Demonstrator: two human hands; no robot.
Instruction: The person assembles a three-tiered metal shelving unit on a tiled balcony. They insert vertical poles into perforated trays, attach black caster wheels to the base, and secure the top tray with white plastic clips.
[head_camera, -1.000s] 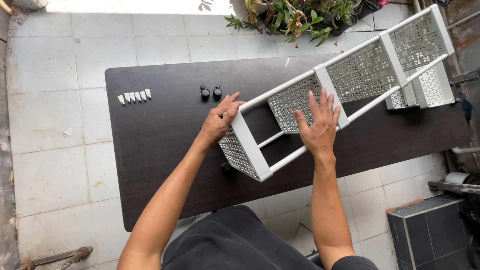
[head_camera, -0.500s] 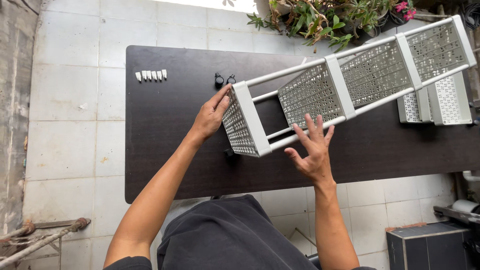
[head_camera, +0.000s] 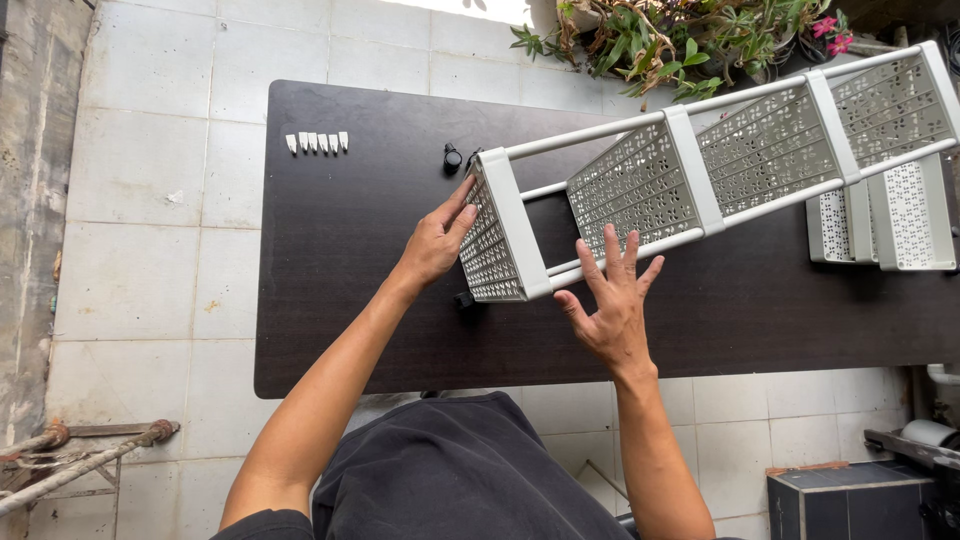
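Note:
A long white plastic shelf rack (head_camera: 700, 165) with perforated trays lies on its side across a dark table (head_camera: 340, 250). My left hand (head_camera: 437, 240) presses flat against the rack's near end tray, fingers spread. My right hand (head_camera: 612, 300) is open with fingers apart, touching or just below the rack's lower white pole. Two black caster wheels (head_camera: 455, 157) stand on the table just behind the rack's end. Another black wheel (head_camera: 465, 299) pokes out under the rack's near corner. A row of several small white pegs (head_camera: 317, 142) lies at the table's far left.
More white perforated panels (head_camera: 890, 215) lie on the table at the right, under the rack. Potted plants (head_camera: 690, 35) stand beyond the far edge. Tiled floor surrounds the table. Rusty pipes (head_camera: 80, 455) lie lower left; a dark box (head_camera: 850, 500) sits lower right.
The rack has tilted and lifted at its far end. My right hand has come off the top of the rack and now sits open below its lower pole.

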